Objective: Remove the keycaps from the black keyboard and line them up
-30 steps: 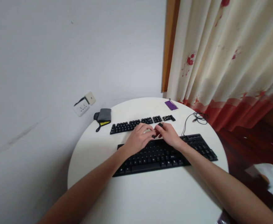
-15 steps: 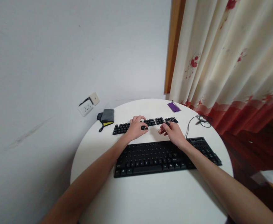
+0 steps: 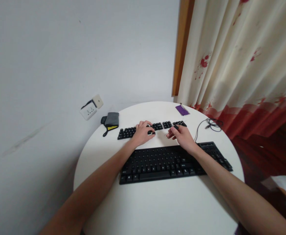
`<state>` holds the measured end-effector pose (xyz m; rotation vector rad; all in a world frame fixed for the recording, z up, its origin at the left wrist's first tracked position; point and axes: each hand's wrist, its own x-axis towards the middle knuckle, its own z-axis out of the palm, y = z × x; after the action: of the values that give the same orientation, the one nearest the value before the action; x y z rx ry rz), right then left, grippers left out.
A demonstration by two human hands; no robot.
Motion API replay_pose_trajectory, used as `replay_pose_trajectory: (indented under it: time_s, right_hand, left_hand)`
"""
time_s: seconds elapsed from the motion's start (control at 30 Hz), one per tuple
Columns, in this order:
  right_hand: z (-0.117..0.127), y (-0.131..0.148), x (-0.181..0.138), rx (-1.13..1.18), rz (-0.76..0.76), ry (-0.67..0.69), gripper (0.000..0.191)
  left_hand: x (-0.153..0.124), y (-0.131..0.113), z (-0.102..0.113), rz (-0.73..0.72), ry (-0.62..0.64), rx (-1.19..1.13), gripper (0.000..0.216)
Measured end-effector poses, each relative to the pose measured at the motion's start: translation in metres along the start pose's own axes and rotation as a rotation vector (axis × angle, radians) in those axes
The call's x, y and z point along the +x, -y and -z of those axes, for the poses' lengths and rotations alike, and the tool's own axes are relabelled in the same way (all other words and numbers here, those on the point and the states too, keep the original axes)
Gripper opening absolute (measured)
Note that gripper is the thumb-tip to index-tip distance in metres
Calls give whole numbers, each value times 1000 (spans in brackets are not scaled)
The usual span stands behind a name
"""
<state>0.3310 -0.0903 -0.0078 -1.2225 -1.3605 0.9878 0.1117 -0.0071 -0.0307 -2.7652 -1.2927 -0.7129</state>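
Observation:
My left hand (image 3: 142, 133) rests at the row of loose black keycaps (image 3: 127, 133), its fingers curled over part of it. Between its thumb and index finger is a dark keycap (image 3: 153, 133). My right hand (image 3: 180, 134) pinches a small black tool (image 3: 176, 127) with thin wires sticking out, which looks like a keycap puller. Below both hands lies a black keyboard (image 3: 155, 175). Its lower rows still carry keys, while the upper left and middle show bare key stems. My right wrist passes over the keyboard and hides part of it.
Everything lies on a round white table (image 3: 133, 209). A grey pouch (image 3: 112, 119) with yellow lining is at the back left, a purple packet (image 3: 182, 110) at the back right. The keyboard's cable (image 3: 213, 125) coils near the right edge. Wall sockets (image 3: 88, 111) are on the left.
The view has shifted very slightly. Both hands stay almost in place; the fingers of my left hand have moved a little around the keycap.

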Motion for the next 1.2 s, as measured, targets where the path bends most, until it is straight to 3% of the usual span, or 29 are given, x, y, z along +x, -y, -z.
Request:
replay_pose_trajectory:
  time_s: [0.3,0.4,0.67,1.2]
  right_hand:
    - [0,1,-1,-18,-20,21,25]
    - [0,0,-1,-16,-10,25,25]
    - [1,1,0,2,6,21,25]
    - [1,5,-2,-1,-6,20,27]
  left_hand:
    - [0,-11,7,-95,47,92,9]
    - [0,-9,6,-79,49,83,11]
    - [1,-8,1,23,57,49,47]
    - [0,-6,-1,132,25,123,53]
